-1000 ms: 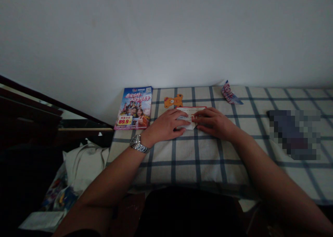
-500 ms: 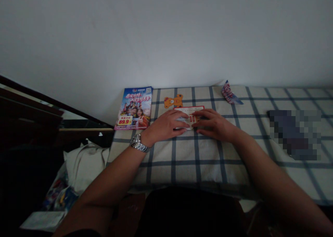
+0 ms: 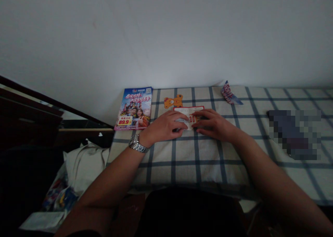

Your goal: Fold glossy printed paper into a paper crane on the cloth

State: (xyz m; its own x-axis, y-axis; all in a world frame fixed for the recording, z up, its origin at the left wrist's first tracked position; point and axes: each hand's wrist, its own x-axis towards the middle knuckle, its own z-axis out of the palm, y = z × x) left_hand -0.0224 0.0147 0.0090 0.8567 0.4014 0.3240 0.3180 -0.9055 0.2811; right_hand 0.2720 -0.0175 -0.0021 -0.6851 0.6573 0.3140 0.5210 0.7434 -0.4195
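A small printed paper [image 3: 188, 110] with a red edge lies on the checked cloth, between and partly beneath my hands. Part of it looks folded over, with red printed boxes showing between my fingers. My left hand [image 3: 166, 126] has bent fingers and thumb on the left side of the paper. A metal watch [image 3: 138, 144] is on that wrist. Curled over the paper's right side are the fingers of my right hand [image 3: 215, 125]. Both hands hide the paper's sides, and the exact grip of the fingertips is hard to make out.
A flyer [image 3: 134, 108] lies at the left end of the checked cloth [image 3: 208, 164]. A bear picture [image 3: 173, 101] is just beyond the paper. A folded printed paper piece [image 3: 230, 94] stands near the wall. A pixelated dark object [image 3: 293, 136] lies right; a white bag [image 3: 85, 164] is lower left.
My left thumb and fingers have drawn back slightly to the left on the paper, showing a little more of its front part. My right hand stays nearly in place.
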